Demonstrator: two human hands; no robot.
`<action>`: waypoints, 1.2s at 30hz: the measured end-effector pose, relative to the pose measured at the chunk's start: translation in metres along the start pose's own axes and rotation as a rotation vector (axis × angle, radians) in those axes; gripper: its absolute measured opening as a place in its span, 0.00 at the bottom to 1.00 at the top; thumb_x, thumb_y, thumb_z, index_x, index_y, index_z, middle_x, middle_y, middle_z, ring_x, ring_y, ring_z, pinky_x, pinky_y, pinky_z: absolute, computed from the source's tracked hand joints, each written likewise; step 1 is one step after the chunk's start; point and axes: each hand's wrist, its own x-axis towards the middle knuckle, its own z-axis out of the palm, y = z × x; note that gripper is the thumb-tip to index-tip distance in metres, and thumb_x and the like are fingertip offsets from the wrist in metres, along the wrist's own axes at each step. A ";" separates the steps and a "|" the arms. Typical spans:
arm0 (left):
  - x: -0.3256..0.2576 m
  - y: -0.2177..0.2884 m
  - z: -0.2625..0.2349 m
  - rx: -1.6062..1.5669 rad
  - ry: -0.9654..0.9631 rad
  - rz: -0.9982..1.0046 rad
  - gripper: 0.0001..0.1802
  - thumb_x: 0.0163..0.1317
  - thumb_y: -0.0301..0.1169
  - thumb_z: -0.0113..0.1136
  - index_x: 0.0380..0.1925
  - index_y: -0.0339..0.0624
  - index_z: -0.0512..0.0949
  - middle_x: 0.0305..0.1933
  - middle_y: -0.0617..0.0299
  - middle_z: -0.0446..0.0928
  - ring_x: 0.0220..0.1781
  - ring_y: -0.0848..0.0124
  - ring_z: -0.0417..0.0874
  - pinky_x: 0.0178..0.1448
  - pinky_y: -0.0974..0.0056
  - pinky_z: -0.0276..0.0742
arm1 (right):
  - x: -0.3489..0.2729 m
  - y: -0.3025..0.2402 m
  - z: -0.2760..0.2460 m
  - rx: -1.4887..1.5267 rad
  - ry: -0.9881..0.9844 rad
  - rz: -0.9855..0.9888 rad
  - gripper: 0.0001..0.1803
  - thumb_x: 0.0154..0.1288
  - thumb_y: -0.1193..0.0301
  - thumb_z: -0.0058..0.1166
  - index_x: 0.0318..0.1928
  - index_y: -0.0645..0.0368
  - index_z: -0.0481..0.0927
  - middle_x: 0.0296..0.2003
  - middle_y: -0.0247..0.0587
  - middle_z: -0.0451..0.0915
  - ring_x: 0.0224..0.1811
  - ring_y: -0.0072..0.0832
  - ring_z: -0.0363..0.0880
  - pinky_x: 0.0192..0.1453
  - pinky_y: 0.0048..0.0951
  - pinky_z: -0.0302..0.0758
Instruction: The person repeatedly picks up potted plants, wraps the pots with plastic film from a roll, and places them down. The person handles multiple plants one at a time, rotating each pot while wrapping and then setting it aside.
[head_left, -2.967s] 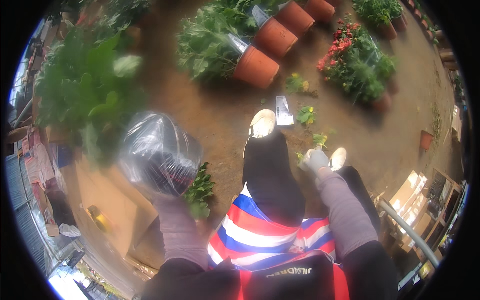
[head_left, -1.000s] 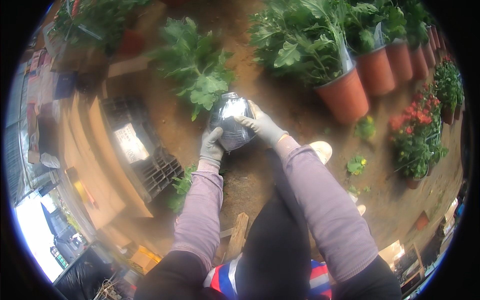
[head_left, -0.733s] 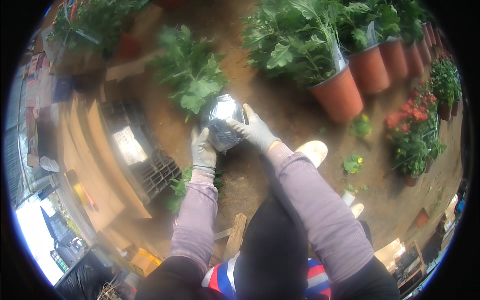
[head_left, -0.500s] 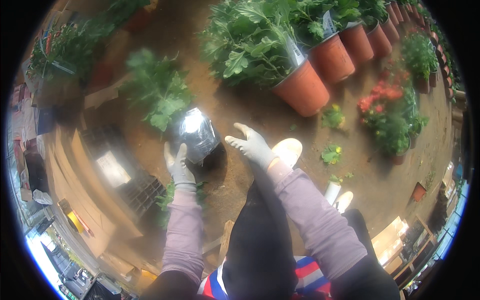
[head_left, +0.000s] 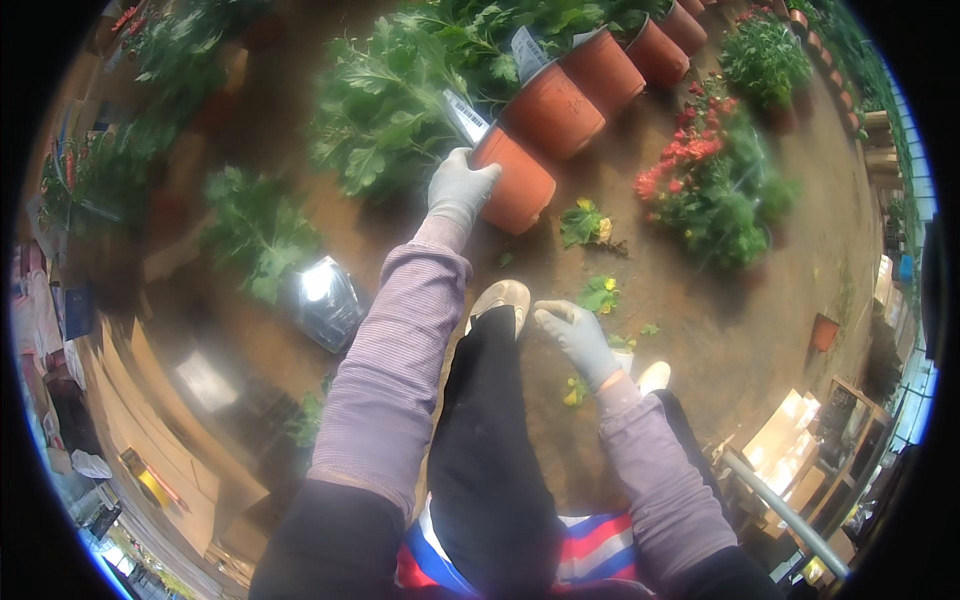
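The left hand (head_left: 458, 187) seems to clasp the rim of the terracotta pot (head_left: 515, 182), ready for lifting, while the right hand (head_left: 578, 335) hangs open, empty.

left hand (head_left: 460, 188) outstretched, gripping; right hand (head_left: 577, 338) open

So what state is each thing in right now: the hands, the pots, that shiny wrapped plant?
Left hand: gloved, gripping the rim of the nearest terracotta plastic pot.
Nearest terracotta plastic pot: tilted, holding a leafy green plant.
Right hand: gloved, open, holding nothing.
Leafy plant in a shiny clear plastic sleeve: set on the ground, not held.
Red-flowered plant: in bloom.
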 end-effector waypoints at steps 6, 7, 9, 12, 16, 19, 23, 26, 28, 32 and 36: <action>-0.041 -0.031 0.018 -0.359 0.155 0.060 0.08 0.70 0.31 0.65 0.41 0.37 0.84 0.33 0.61 0.85 0.26 0.76 0.84 0.32 0.67 0.79 | 0.039 -0.029 0.002 -0.006 0.256 -0.341 0.19 0.71 0.69 0.64 0.58 0.66 0.82 0.51 0.37 0.85 0.50 0.18 0.80 0.57 0.24 0.77; -0.048 -0.039 0.021 -0.409 0.149 0.066 0.07 0.70 0.30 0.65 0.41 0.37 0.84 0.33 0.61 0.85 0.26 0.76 0.83 0.32 0.68 0.78 | 0.050 -0.039 0.003 -0.101 0.311 -0.399 0.19 0.70 0.70 0.65 0.57 0.66 0.83 0.51 0.38 0.85 0.50 0.20 0.81 0.59 0.25 0.77; -0.055 -0.051 0.025 -0.511 0.148 0.067 0.07 0.68 0.28 0.67 0.42 0.37 0.85 0.33 0.62 0.85 0.26 0.77 0.82 0.32 0.69 0.78 | 0.076 -0.063 0.008 -0.230 0.489 -0.597 0.21 0.65 0.69 0.68 0.56 0.64 0.83 0.52 0.44 0.85 0.51 0.28 0.83 0.61 0.30 0.78; -0.064 -0.064 0.031 -0.593 0.110 0.045 0.10 0.63 0.30 0.73 0.42 0.37 0.86 0.34 0.61 0.86 0.28 0.76 0.84 0.34 0.68 0.79 | 0.113 -0.104 0.023 -0.750 0.768 -0.738 0.24 0.58 0.62 0.71 0.55 0.57 0.85 0.52 0.48 0.85 0.52 0.39 0.85 0.61 0.37 0.79; -0.071 -0.073 0.030 -0.255 0.099 0.203 0.12 0.58 0.30 0.76 0.40 0.37 0.87 0.34 0.60 0.87 0.30 0.73 0.85 0.36 0.68 0.80 | 0.134 -0.136 0.030 -1.020 0.709 -0.428 0.17 0.57 0.59 0.71 0.46 0.49 0.88 0.50 0.43 0.85 0.53 0.43 0.85 0.57 0.42 0.81; -0.073 -0.073 0.031 -0.290 0.076 0.254 0.13 0.56 0.31 0.78 0.39 0.37 0.87 0.36 0.59 0.87 0.32 0.73 0.85 0.39 0.66 0.81 | 0.119 -0.118 0.007 -0.941 0.645 -0.477 0.10 0.58 0.61 0.68 0.38 0.50 0.89 0.43 0.40 0.87 0.49 0.42 0.85 0.49 0.45 0.81; -0.073 -0.072 0.038 -0.326 0.062 0.450 0.15 0.54 0.34 0.79 0.37 0.37 0.87 0.36 0.60 0.87 0.36 0.72 0.86 0.45 0.63 0.81 | 0.073 -0.049 -0.036 -0.355 0.712 -0.509 0.05 0.60 0.75 0.66 0.38 0.57 0.89 0.43 0.44 0.86 0.47 0.38 0.84 0.52 0.37 0.79; -0.070 -0.072 0.042 -0.301 0.053 0.369 0.16 0.53 0.34 0.80 0.38 0.37 0.87 0.36 0.60 0.87 0.39 0.70 0.87 0.46 0.62 0.81 | 0.053 -0.019 -0.035 0.010 0.725 -0.355 0.09 0.57 0.74 0.71 0.40 0.61 0.89 0.49 0.48 0.84 0.54 0.40 0.82 0.60 0.38 0.77; -0.068 -0.076 0.044 -0.209 0.061 0.357 0.17 0.52 0.35 0.80 0.38 0.38 0.88 0.37 0.60 0.88 0.39 0.69 0.87 0.47 0.61 0.81 | 0.054 -0.022 -0.019 -0.097 0.745 -0.463 0.12 0.56 0.73 0.72 0.41 0.62 0.88 0.52 0.51 0.83 0.57 0.42 0.81 0.64 0.38 0.76; -0.061 -0.084 0.048 -0.296 0.030 0.407 0.15 0.52 0.36 0.79 0.37 0.40 0.88 0.38 0.58 0.88 0.39 0.66 0.87 0.47 0.61 0.81 | 0.085 -0.074 0.013 -0.473 0.943 -0.668 0.14 0.55 0.71 0.73 0.42 0.61 0.87 0.55 0.54 0.83 0.62 0.43 0.79 0.67 0.37 0.74; -0.054 -0.085 0.054 -0.499 0.020 0.372 0.15 0.52 0.37 0.80 0.35 0.41 0.87 0.36 0.58 0.87 0.38 0.67 0.87 0.47 0.61 0.82 | 0.099 -0.104 0.002 -0.458 0.824 -0.657 0.18 0.56 0.71 0.74 0.46 0.67 0.87 0.58 0.57 0.81 0.62 0.43 0.80 0.66 0.36 0.74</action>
